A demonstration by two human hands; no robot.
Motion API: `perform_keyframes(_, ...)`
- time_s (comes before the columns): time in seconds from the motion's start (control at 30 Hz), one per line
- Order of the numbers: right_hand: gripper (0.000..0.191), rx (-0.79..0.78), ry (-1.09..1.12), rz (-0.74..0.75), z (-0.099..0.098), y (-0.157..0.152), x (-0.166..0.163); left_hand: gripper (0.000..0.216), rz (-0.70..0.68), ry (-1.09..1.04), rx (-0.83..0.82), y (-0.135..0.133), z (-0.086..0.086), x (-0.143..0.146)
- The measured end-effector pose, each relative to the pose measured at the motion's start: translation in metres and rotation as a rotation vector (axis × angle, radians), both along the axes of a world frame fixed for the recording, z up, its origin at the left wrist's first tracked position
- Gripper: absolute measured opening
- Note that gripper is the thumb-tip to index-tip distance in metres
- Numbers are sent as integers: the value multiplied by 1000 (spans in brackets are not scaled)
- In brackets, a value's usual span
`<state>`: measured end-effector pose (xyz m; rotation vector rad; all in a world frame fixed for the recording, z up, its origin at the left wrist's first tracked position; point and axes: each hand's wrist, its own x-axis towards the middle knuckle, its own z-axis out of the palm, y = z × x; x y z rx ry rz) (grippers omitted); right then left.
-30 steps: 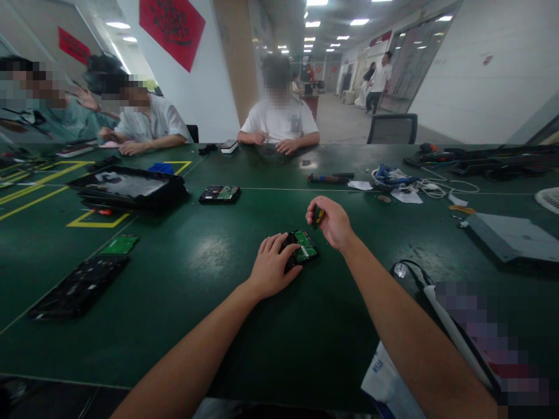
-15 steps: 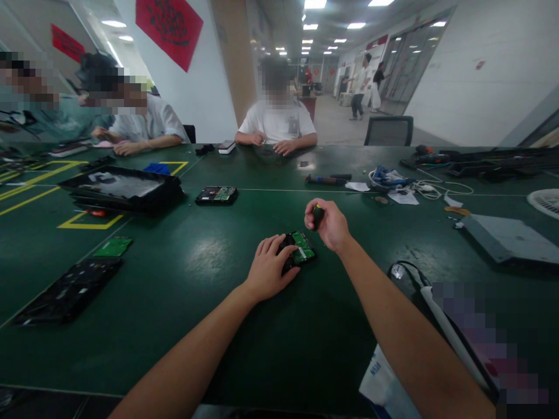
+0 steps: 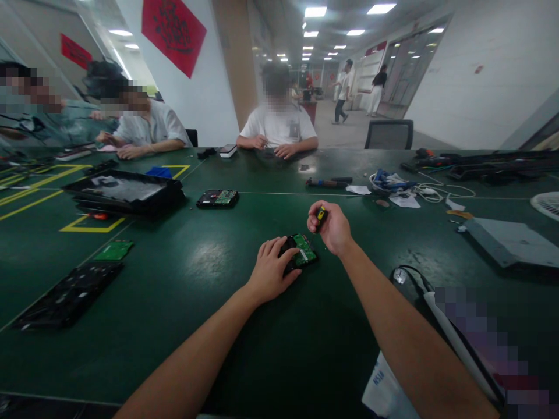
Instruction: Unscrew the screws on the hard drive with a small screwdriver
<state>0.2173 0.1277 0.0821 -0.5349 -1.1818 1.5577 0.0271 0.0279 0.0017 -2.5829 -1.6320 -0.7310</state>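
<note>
A hard drive (image 3: 307, 251) lies on the green table with its green circuit board facing up. Spread across its left side is my left hand (image 3: 276, 266), fingers on the top face and thumb along the near edge, holding it down. My right hand (image 3: 331, 226) is closed round the black and yellow handle of a screwdriver (image 3: 322, 216), just above the drive's right edge. The screwdriver's thin shaft points down toward the board; where its tip rests I cannot tell.
Another hard drive (image 3: 217, 198) lies farther back. To the left are a black tray (image 3: 126, 192), a loose green circuit board (image 3: 114, 250) and a black panel (image 3: 70, 294). A grey metal case (image 3: 509, 240) and cables (image 3: 437, 187) sit right. A person (image 3: 279, 125) sits opposite.
The screwdriver handle has turned and tilted in my right hand, so more of its yellow part shows. My left hand stays on the hard drive. The whole view has shifted slightly.
</note>
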Motion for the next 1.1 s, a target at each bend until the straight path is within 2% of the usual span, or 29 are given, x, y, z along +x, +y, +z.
perform_keyframes(0.3,19,20,-47,-170,-1,6,3,53,13,-6,12,16,-1,6)
perform_keyframes(0.63,33,32,21,-130,-5,10,5,54,34,-32,43,26,-5,10)
perform_keyframes(0.77,20,57,-11,-213,-9,14,6,54,33,-43,40,26,-5,10)
perform_keyframes(0.87,18,46,9,-258,-8,14,7,53,40,-31,35,25,-3,11)
perform_keyframes(1.1,24,34,-11,-182,-4,12,11,52,23,0,16,31,2,11)
